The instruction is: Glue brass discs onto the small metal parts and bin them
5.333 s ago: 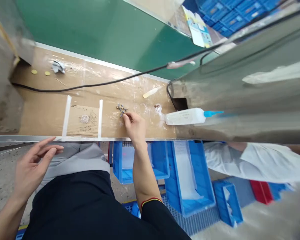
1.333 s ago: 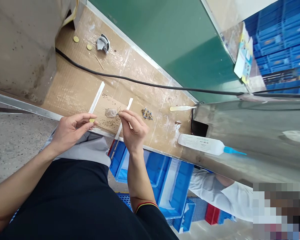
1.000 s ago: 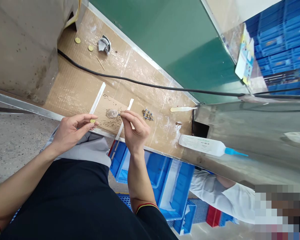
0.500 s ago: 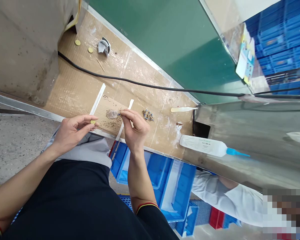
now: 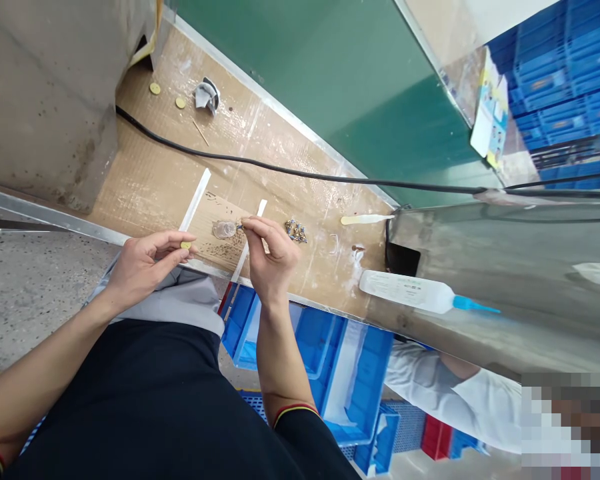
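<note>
My left hand (image 5: pixel 143 267), at the front edge of the cardboard-covered bench, is closed in a pinch on a small yellow disc (image 5: pixel 186 245). To its right, my right hand (image 5: pixel 274 259) pinches a small blue-tipped metal piece (image 5: pixel 239 227), mostly hidden by the fingertips. The piece's tip is at the right edge of a clear, glossy patch (image 5: pixel 225 229) on a cardboard strip (image 5: pixel 213 212); whether it touches, I cannot tell. Just right of that hand lies a pile of small brass-and-blue pieces (image 5: pixel 296 231).
A black cable (image 5: pixel 280 168) crosses the bench. Two yellow discs (image 5: pixel 181 103) and a crumpled grey-white piece (image 5: pixel 207 97) lie at the back. Rightward are a white bottle with a blue nozzle (image 5: pixel 405 291) and a person in white (image 5: pixel 445 387). Blue bins (image 5: pixel 325 340) stand below.
Both hands stay almost still and keep hold of their pieces. The right fingertips shift very slightly beside the clear patch.
</note>
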The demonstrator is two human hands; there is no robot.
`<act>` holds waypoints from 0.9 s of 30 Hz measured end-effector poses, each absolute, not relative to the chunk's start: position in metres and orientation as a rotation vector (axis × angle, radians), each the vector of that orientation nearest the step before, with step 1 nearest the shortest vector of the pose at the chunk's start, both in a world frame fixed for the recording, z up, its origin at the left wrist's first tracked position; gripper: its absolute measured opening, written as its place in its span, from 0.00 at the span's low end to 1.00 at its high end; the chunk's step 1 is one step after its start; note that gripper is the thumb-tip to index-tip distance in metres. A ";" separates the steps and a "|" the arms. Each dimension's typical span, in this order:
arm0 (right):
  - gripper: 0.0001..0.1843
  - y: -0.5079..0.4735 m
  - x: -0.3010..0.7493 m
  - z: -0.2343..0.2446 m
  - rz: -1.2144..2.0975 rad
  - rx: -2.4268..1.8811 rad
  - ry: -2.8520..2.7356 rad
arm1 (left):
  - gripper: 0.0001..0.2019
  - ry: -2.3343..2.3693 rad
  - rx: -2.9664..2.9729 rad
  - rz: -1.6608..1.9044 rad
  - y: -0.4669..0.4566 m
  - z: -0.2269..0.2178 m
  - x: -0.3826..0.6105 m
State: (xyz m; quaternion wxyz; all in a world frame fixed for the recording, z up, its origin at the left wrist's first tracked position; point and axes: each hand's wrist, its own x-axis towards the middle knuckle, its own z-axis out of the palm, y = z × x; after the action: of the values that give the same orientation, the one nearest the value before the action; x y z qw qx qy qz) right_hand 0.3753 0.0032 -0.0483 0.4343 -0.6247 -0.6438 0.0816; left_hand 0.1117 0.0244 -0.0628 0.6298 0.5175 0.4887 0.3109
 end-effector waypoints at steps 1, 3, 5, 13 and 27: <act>0.12 0.003 0.375 -0.049 0.199 -1.556 -1.610 | 0.24 1.120 1.186 0.709 0.025 -0.063 0.112; 0.12 0.003 0.374 -0.051 0.192 -1.553 -1.618 | 0.24 1.119 1.189 0.708 0.025 -0.063 0.112; 0.12 0.002 0.373 -0.053 0.177 -1.549 -1.614 | 0.24 1.117 1.188 0.712 0.025 -0.062 0.112; 0.13 0.004 0.377 -0.055 0.173 -1.603 -1.554 | 0.22 1.126 1.185 0.709 0.024 -0.064 0.111; 0.16 -0.054 0.332 -0.029 0.349 -1.408 -1.338 | 0.20 1.020 1.086 0.680 0.003 -0.028 0.128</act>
State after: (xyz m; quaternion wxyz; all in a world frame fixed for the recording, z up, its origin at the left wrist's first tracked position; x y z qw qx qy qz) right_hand 0.3318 -0.0537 -0.0286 0.5517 -0.5951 -0.5655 0.1474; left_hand 0.1279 0.0026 -0.0283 0.6830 0.4843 0.4549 0.3033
